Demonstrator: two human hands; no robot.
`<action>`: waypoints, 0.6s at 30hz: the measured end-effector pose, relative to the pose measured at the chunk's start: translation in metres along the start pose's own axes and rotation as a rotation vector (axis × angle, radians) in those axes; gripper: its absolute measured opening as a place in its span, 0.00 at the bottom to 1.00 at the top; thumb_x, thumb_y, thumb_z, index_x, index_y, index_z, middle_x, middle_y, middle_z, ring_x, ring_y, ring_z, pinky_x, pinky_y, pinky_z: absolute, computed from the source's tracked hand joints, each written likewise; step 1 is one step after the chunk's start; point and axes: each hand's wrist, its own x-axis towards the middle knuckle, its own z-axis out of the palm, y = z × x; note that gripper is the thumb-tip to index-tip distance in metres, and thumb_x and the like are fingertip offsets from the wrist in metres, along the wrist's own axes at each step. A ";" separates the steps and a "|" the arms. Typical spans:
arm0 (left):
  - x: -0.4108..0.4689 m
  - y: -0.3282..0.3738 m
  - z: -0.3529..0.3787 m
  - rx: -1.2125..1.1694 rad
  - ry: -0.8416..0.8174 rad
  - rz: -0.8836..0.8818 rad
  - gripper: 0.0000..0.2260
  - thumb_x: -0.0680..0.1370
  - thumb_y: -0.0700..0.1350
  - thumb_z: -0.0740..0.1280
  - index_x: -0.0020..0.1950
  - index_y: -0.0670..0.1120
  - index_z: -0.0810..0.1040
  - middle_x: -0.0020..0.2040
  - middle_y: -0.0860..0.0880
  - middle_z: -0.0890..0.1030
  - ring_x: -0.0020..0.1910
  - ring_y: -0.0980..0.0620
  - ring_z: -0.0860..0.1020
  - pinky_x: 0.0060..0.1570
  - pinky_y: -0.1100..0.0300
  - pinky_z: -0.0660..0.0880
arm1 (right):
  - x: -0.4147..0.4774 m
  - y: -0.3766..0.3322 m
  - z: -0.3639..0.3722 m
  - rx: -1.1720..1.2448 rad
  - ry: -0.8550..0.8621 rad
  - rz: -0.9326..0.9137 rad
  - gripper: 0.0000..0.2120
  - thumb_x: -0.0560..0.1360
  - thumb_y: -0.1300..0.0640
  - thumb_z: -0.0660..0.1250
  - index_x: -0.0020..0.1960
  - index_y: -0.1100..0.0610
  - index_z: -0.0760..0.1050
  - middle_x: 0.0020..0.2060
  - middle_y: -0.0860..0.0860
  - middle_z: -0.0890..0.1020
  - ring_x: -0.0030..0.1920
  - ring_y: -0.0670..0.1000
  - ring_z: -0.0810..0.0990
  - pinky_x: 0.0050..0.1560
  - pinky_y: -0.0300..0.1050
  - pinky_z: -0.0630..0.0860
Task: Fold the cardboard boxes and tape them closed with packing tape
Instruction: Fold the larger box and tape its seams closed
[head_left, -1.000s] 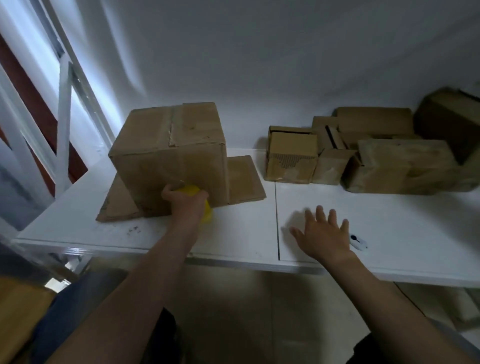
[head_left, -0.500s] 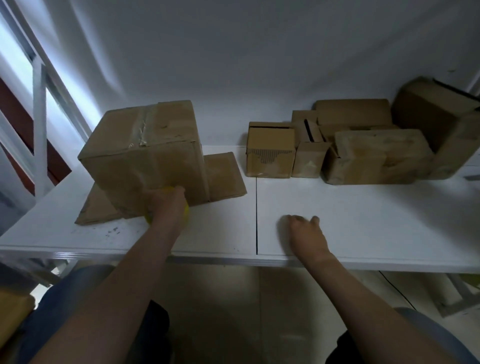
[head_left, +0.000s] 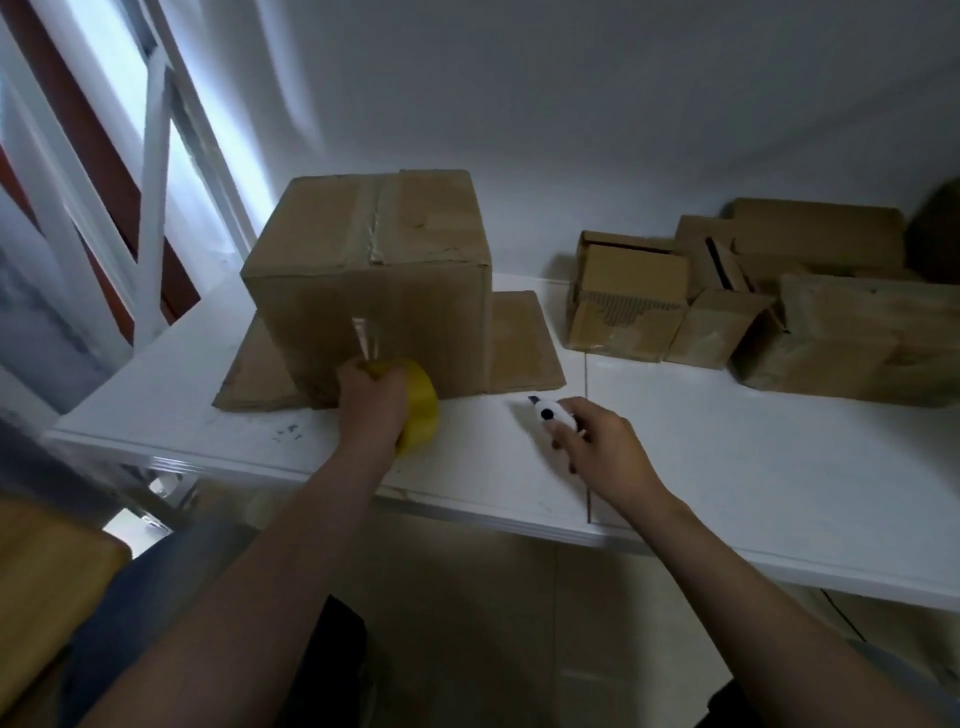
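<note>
A large folded cardboard box (head_left: 374, 270) stands on the white table (head_left: 727, 467), with a tape strip running along its top seam. Flat cardboard sheets (head_left: 522, 343) lie under and beside it. My left hand (head_left: 371, 395) grips a yellow roll of packing tape (head_left: 421, 410) against the box's near face, and a stretch of clear tape (head_left: 363, 335) runs up from the roll onto the box. My right hand (head_left: 597, 441) holds a small white utility knife (head_left: 548, 415), blade tip pointing left toward the roll.
Several smaller cardboard boxes (head_left: 753, 306) are piled at the back right of the table against the wall. A white window frame (head_left: 150, 208) is at the left. The table's front edge (head_left: 467, 512) runs just under my forearms.
My right hand, which lay flat on the table, has picked up the white knife and moved left toward the tape roll. My left hand stays on the roll.
</note>
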 end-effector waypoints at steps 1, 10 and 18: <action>0.007 -0.003 -0.002 -0.022 -0.007 -0.014 0.30 0.72 0.55 0.68 0.72 0.52 0.66 0.59 0.46 0.78 0.57 0.41 0.78 0.62 0.41 0.76 | 0.004 -0.013 0.003 0.010 0.007 -0.046 0.05 0.81 0.50 0.66 0.56 0.45 0.79 0.39 0.41 0.82 0.37 0.38 0.79 0.37 0.30 0.71; 0.035 -0.007 -0.024 0.054 -0.123 0.011 0.06 0.82 0.54 0.63 0.57 0.56 0.76 0.51 0.53 0.77 0.53 0.48 0.76 0.59 0.49 0.74 | 0.078 -0.130 0.028 -0.252 -0.015 -0.551 0.09 0.79 0.48 0.70 0.56 0.49 0.83 0.47 0.45 0.82 0.45 0.45 0.77 0.44 0.40 0.73; 0.047 -0.003 -0.029 0.036 -0.108 0.065 0.08 0.78 0.50 0.67 0.52 0.53 0.86 0.52 0.51 0.84 0.52 0.48 0.80 0.58 0.49 0.76 | 0.117 -0.155 0.051 -0.564 -0.110 -0.752 0.19 0.79 0.38 0.56 0.54 0.45 0.82 0.46 0.46 0.84 0.46 0.50 0.81 0.41 0.51 0.78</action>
